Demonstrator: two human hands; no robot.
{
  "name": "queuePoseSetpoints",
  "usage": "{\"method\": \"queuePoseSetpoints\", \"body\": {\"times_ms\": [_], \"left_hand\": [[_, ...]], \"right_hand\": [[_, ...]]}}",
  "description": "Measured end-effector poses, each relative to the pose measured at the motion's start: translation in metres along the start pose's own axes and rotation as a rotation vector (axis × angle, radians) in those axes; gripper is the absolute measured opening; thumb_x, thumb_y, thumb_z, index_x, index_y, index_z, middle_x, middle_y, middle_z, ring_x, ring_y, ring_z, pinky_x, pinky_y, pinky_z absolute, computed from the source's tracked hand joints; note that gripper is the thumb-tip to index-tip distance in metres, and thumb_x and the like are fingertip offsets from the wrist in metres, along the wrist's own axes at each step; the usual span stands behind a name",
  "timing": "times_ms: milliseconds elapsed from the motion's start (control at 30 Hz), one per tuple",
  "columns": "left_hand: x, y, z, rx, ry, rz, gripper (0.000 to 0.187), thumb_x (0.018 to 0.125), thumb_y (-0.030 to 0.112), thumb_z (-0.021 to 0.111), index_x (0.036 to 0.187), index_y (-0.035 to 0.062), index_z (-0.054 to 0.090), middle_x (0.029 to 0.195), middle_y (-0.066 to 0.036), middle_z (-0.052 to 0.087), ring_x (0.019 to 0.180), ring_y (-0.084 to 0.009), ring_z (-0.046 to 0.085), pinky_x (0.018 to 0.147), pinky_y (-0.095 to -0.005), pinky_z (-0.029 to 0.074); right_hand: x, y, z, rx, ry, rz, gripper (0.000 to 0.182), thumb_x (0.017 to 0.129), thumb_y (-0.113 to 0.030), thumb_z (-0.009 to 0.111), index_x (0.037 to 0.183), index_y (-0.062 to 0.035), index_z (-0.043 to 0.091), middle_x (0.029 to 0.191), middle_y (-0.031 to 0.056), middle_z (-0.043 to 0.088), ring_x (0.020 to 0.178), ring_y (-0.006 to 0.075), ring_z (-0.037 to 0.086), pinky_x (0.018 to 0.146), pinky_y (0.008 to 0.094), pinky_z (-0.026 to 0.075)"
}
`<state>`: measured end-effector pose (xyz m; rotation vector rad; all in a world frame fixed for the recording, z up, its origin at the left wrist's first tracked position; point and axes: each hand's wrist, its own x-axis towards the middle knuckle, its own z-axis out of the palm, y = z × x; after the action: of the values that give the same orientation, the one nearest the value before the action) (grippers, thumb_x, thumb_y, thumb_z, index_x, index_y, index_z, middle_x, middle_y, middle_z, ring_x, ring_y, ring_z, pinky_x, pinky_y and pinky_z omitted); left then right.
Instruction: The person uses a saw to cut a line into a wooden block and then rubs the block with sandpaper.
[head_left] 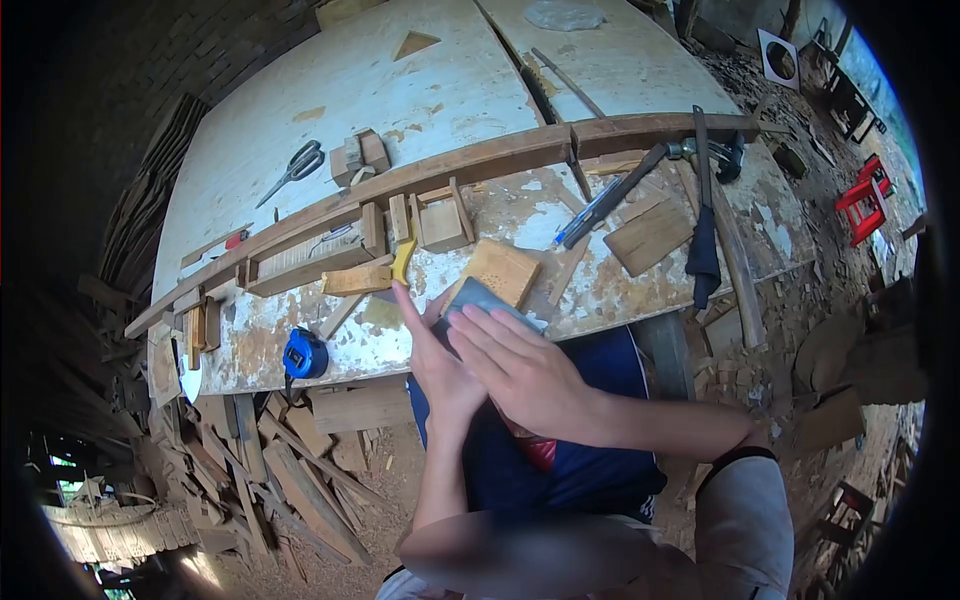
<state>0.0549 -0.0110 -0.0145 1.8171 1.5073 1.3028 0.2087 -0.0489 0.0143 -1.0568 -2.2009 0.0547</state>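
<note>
A dark grey sheet is between my two hands at the front edge of the worktable. My right hand lies flat over it, fingers stretched out. Under and left of it, my left hand holds the sheet from below, thumb pointing up; its other fingers are mostly hidden. Just beyond the sheet lies a light wooden block. A yellow curved piece is near my left thumb, beside a small wood block.
The worktable carries a long wooden rail, a blue tape measure, scissors, a hammer, a dark-handled tool and a flat board. Wood scraps lie on the floor.
</note>
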Motion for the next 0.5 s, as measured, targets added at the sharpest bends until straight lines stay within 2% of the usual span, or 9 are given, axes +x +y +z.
{"method": "queuePoseSetpoints", "body": {"times_ms": [33, 67, 133, 167, 267, 333, 367, 467, 500], "left_hand": [[-0.001, 0.002, 0.0, 0.014, 0.004, 0.012, 0.145, 0.079, 0.02, 0.096, 0.183, 0.0053, -0.004, 0.141, -0.027, 0.071, 0.13, -0.0342, 0.072, 0.114, -0.0433, 0.056], [-0.002, 0.003, 0.0, 0.027, 0.009, 0.025, 0.146, 0.079, 0.021, 0.096, 0.183, 0.0049, -0.006, 0.145, -0.029, 0.069, 0.132, -0.0343, 0.072, 0.115, -0.044, 0.055], [-0.002, 0.009, 0.0, -0.036, -0.025, 0.015, 0.146, 0.082, 0.022, 0.095, 0.182, 0.0042, -0.009, 0.149, -0.03, 0.067, 0.134, -0.0344, 0.071, 0.117, -0.0452, 0.054], [-0.002, 0.005, 0.0, -0.018, -0.041, 0.018, 0.15, 0.08, 0.021, 0.096, 0.181, 0.0039, -0.014, 0.146, -0.03, 0.068, 0.134, -0.0342, 0.07, 0.12, -0.0454, 0.051], [-0.002, -0.004, 0.001, 0.084, 0.025, 0.044, 0.157, 0.075, 0.021, 0.099, 0.181, 0.0046, -0.015, 0.138, -0.028, 0.072, 0.133, -0.0341, 0.071, 0.12, -0.0448, 0.051], [-0.001, 0.003, 0.001, 0.038, 0.0, 0.032, 0.157, 0.075, 0.021, 0.1, 0.181, 0.0048, -0.016, 0.138, -0.028, 0.073, 0.133, -0.0343, 0.071, 0.12, -0.0447, 0.051], [-0.001, 0.007, 0.001, -0.009, -0.02, 0.019, 0.157, 0.076, 0.021, 0.1, 0.181, 0.0048, -0.016, 0.139, -0.029, 0.072, 0.133, -0.0345, 0.071, 0.12, -0.0446, 0.051], [-0.002, 0.0, 0.0, 0.07, -0.01, -0.018, 0.157, 0.077, 0.021, 0.1, 0.18, 0.0052, -0.017, 0.142, -0.028, 0.072, 0.134, -0.035, 0.07, 0.12, -0.0447, 0.051], [-0.003, 0.001, 0.0, 0.056, -0.021, -0.024, 0.157, 0.077, 0.021, 0.1, 0.18, 0.0054, -0.018, 0.142, -0.028, 0.072, 0.134, -0.0351, 0.07, 0.12, -0.0447, 0.051]], "right_hand": [[0.003, 0.011, -0.002, 0.071, -0.006, -0.007, 0.051, 0.097, -0.007, 0.066, 0.144, 0.0107, 0.066, 0.15, 0.0306, 0.068, 0.146, 0.0423, 0.064, 0.128, 0.0537, 0.045], [0.01, 0.029, -0.008, 0.138, 0.017, 0.078, 0.053, 0.096, -0.01, 0.067, 0.145, 0.0111, 0.065, 0.152, 0.03, 0.067, 0.149, 0.0427, 0.06, 0.129, 0.0547, 0.043], [0.027, 0.054, -0.019, 0.046, 0.064, 0.193, 0.055, 0.094, -0.01, 0.068, 0.146, 0.0114, 0.065, 0.151, 0.0298, 0.067, 0.148, 0.0438, 0.061, 0.129, 0.0551, 0.043], [0.022, 0.037, -0.012, -0.041, 0.045, 0.121, 0.057, 0.094, -0.011, 0.067, 0.147, 0.0116, 0.064, 0.149, 0.0302, 0.068, 0.146, 0.0454, 0.062, 0.13, 0.0553, 0.043], [0.011, 0.013, 0.0, 0.097, 0.001, -0.015, 0.058, 0.097, -0.014, 0.066, 0.149, 0.012, 0.062, 0.152, 0.0312, 0.067, 0.146, 0.0461, 0.062, 0.131, 0.0558, 0.041], [0.028, 0.049, -0.019, 0.068, 0.01, 0.182, 0.053, 0.099, -0.012, 0.065, 0.147, 0.0116, 0.064, 0.153, 0.0309, 0.067, 0.149, 0.0433, 0.062, 0.131, 0.055, 0.042], [0.032, 0.055, -0.018, 0.087, 0.025, 0.204, 0.049, 0.1, -0.01, 0.065, 0.144, 0.0108, 0.066, 0.153, 0.031, 0.067, 0.151, 0.0421, 0.061, 0.129, 0.0544, 0.044], [0.011, 0.007, 0.006, -0.009, 0.022, -0.016, 0.047, 0.098, -0.008, 0.067, 0.141, 0.0105, 0.067, 0.151, 0.032, 0.068, 0.147, 0.0445, 0.063, 0.126, 0.0535, 0.048], [0.017, 0.021, 0.005, 0.11, 0.061, -0.007, 0.048, 0.095, -0.006, 0.069, 0.14, 0.0109, 0.068, 0.151, 0.0325, 0.067, 0.144, 0.0451, 0.065, 0.123, 0.0536, 0.05]]}}
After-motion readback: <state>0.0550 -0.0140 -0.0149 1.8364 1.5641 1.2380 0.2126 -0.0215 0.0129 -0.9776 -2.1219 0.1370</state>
